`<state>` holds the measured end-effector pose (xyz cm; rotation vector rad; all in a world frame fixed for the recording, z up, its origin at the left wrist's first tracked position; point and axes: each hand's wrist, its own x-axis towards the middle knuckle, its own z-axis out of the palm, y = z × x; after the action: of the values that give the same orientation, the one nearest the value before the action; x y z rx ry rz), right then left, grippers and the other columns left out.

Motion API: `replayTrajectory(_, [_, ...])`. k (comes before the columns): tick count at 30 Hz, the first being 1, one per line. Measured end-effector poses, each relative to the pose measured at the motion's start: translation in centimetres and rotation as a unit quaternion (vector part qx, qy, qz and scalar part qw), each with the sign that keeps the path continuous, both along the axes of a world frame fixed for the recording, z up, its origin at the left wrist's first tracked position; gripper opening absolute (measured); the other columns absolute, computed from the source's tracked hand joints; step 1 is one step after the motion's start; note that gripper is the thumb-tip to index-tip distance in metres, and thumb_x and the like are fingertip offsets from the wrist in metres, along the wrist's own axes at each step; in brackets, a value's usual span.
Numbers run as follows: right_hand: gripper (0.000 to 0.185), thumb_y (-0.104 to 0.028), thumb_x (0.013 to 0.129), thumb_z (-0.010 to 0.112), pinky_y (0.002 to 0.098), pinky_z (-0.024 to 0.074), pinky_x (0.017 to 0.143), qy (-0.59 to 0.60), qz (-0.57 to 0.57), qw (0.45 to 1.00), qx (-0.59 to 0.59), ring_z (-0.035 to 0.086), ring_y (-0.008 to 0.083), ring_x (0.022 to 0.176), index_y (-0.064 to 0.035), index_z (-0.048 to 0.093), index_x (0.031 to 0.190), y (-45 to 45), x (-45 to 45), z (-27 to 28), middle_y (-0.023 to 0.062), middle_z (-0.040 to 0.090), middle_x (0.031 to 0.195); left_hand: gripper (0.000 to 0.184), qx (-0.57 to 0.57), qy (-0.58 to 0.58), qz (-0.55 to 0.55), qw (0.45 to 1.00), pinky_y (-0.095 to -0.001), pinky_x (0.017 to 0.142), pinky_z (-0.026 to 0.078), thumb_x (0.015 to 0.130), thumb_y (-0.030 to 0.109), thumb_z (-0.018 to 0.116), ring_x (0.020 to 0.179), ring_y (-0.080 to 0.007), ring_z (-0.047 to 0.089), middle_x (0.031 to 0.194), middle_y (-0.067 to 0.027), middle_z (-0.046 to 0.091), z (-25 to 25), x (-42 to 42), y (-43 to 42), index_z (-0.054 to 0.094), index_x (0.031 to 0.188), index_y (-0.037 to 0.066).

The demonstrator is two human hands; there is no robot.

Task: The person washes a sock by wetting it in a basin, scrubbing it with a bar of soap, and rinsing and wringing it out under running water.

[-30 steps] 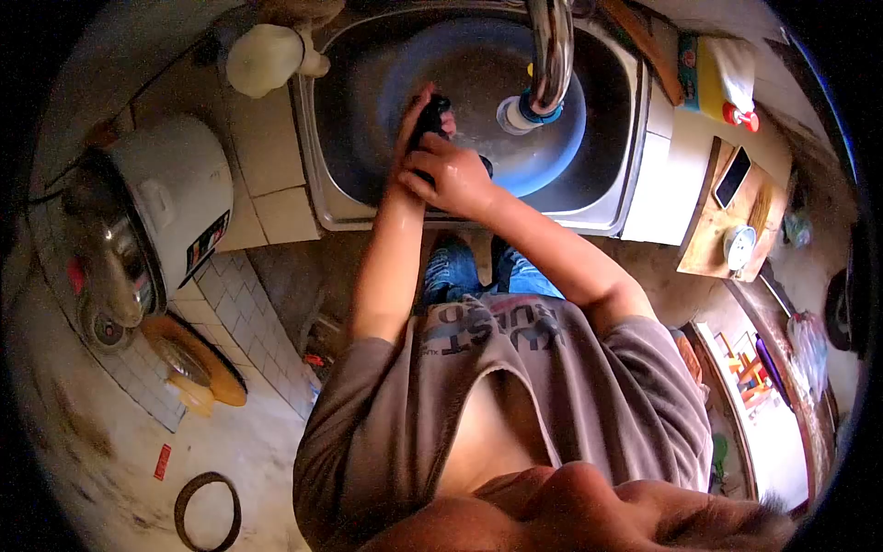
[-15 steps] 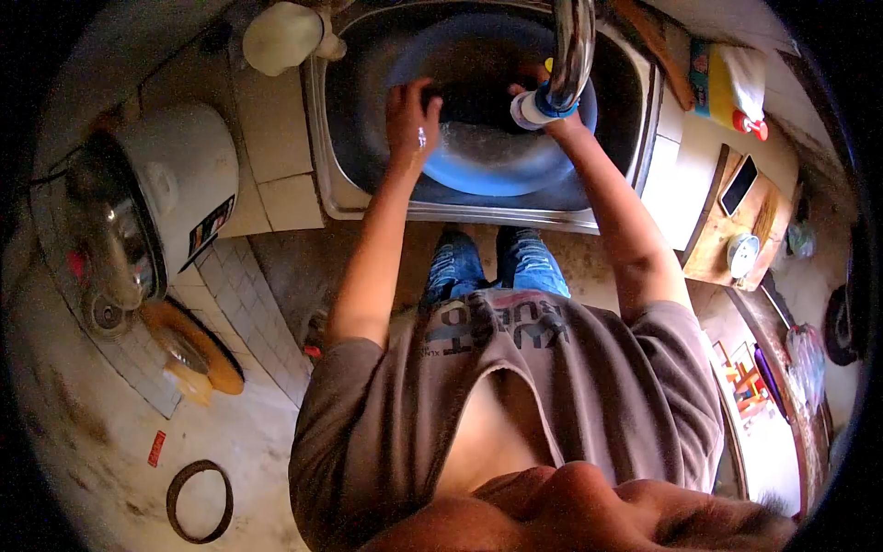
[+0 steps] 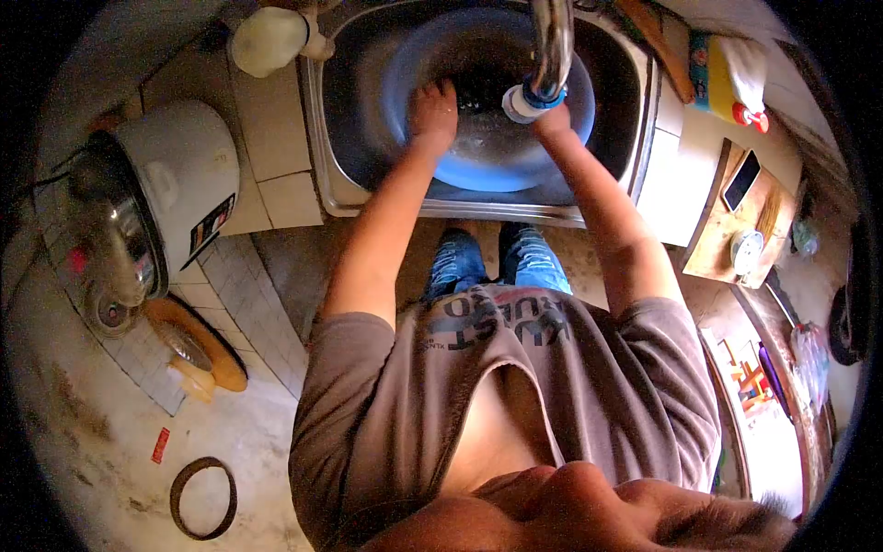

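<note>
sinks=1 (image 3: pixel 497 213) | blue basins=1 (image 3: pixel 487 175) | faucets=1 (image 3: pixel 552 51) | hands=2 (image 3: pixel 433 112) (image 3: pixel 555 123) | rice cookers=1 (image 3: pixel 189 170) | phones=1 (image 3: pixel 741 180) | boards under phone=1 (image 3: pixel 706 250) | small bowls=1 (image 3: pixel 746 250) | dark rings=1 (image 3: pixel 177 497)

Arms (image 3: pixel 391 221) extended, left hand (image 3: pixel 432 112) open, right hand (image 3: pixel 555 119) partly hidden.

Head-worn; facing down at sink (image 3: pixel 497 209)

A white rice cooker with a dark lid (image 3: pixel 189 175) is standing by the beige tiled worktop (image 3: pixel 267 138). Across from it, 1 light wooden board (image 3: pixel 706 253) is carrying 1 black-screened phone with a white edge (image 3: pixel 740 180) and 1 small white round bowl (image 3: pixel 747 248). A yellow container with a red cap (image 3: pixel 720 81) is lying nearby. Below the cooker, 1 dark round ring (image 3: pixel 177 501) is resting near a small red strip (image 3: pixel 160 445).
</note>
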<state>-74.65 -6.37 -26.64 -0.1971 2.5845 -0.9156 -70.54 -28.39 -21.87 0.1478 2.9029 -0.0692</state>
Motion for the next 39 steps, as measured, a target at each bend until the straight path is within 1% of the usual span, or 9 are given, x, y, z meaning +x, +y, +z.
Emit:
replayTrajectory(7, [0.074,-0.030,0.076,0.066,0.0455,0.0479,0.083,-0.098,-0.096,0.989,-0.046,0.058,0.0446,0.096,0.0090,0.030,0.127,-4.2,4.3,1.1,0.0309,0.057,0.107,0.070,0.457,-0.111,0.407,0.783,-0.0444,0.093,0.042,0.076,0.043,0.069,0.110,-0.0356,0.054,0.123,-0.0245,0.052,-3.8,3.1,2.6,0.047,0.123,-0.004])
replayTrajectory(9, [0.078,-0.033,0.073,0.070,0.0456,0.0477,0.083,-0.103,-0.118,0.981,-0.115,0.057,0.0451,0.097,0.0084,0.032,0.126,-5.3,5.4,5.2,0.0308,0.056,0.107,0.071,0.633,-0.190,0.545,0.516,-0.0433,0.091,0.042,0.076,0.049,0.069,0.108,-0.0319,0.054,0.121,-0.0185,0.055,0.0,3.2,3.2,0.050,0.124,0.000])
replayTrajectory(12, [0.071,-0.030,0.072,0.072,0.0429,0.0483,0.083,0.107,0.038,0.983,-0.147,0.057,0.0406,0.098,-0.0005,0.041,0.129,-5.8,7.1,11.1,0.0246,0.053,0.114,0.066,0.731,-0.207,0.534,0.372,-0.0402,0.086,0.044,0.075,0.052,0.069,0.103,-0.0263,0.055,0.115,-0.0125,0.058,2.2,3.8,3.2,0.054,0.121,0.006])
replayTrajectory(15, [0.064,-0.025,0.075,0.070,0.0390,0.0493,0.081,-0.089,0.101,0.959,-0.250,0.061,0.0330,0.093,-0.0036,0.046,0.130,-4.2,7.0,15.7,0.0202,0.058,0.109,0.052,0.754,-0.249,0.530,0.298,-0.0384,0.075,0.048,0.077,0.041,0.071,0.093,-0.0237,0.059,0.104,-0.0102,0.061,5.9,4.0,2.6,0.056,0.113,0.007])
replayTrajectory(19, [0.037,-0.026,0.086,0.059,0.0273,0.0461,0.073,-0.257,-0.153,0.863,-0.408,0.059,0.0149,0.084,-0.0099,0.059,0.119,0.1,3.8,13.7,0.0018,0.063,0.101,0.037,0.806,-0.199,0.527,0.184,-0.0347,0.064,0.047,0.078,0.021,0.070,0.079,-0.0239,0.058,0.087,-0.0114,0.059,9.0,5.1,4.0,0.053,0.105,0.003])
replayTrajectory(21, [0.044,-0.033,0.085,0.061,0.0301,0.0432,0.079,-0.253,-0.257,0.819,-0.446,0.056,0.0159,0.094,-0.0121,0.055,0.124,0.3,3.2,12.1,0.0015,0.060,0.111,0.035,0.836,-0.294,0.463,-0.031,-0.0328,0.062,0.045,0.081,0.019,0.065,0.071,-0.0216,0.052,0.079,-0.0115,0.054,8.7,5.4,4.3,0.051,0.105,-0.002])
replayTrajectory(25, [0.076,-0.064,0.081,0.051,0.0443,0.0441,0.092,-0.409,-0.289,0.535,-0.681,0.053,0.0302,0.110,-0.0110,0.041,0.135,-2.6,4.1,9.2,0.0118,0.050,0.132,0.045,0.826,-0.340,0.443,-0.080,-0.0252,0.058,0.039,0.084,0.026,0.063,0.062,-0.0152,0.044,0.071,-0.0076,0.045,11.8,4.8,7.3,0.047,0.107,-0.009])
replayTrajectory(28, [0.068,-0.055,0.085,0.051,0.0399,0.0515,0.082,-0.477,-0.273,0.406,-0.730,0.060,0.0289,0.099,-0.0051,0.046,0.130,-3.4,2.9,8.9,0.0181,0.055,0.123,0.049,0.845,-0.350,0.403,-0.031,-0.0220,0.053,0.035,0.084,0.034,0.065,0.061,-0.0122,0.043,0.072,-0.0072,0.046,12.4,4.9,8.5,0.048,0.108,-0.005])
replayTrajectory(39, [0.018,-0.012,0.075,0.062,0.0272,0.0461,0.064,-0.335,-0.243,0.704,-0.577,0.055,0.0137,0.070,-0.0068,0.061,0.092,-0.9,-2.0,12.1,0.0035,0.059,0.078,0.025,0.783,-0.357,0.443,0.251,-0.0233,0.039,0.031,0.082,0.023,0.069,0.051,-0.0109,0.047,0.071,-0.0050,0.053,12.5,2.9,9.5,0.053,0.090,0.006])
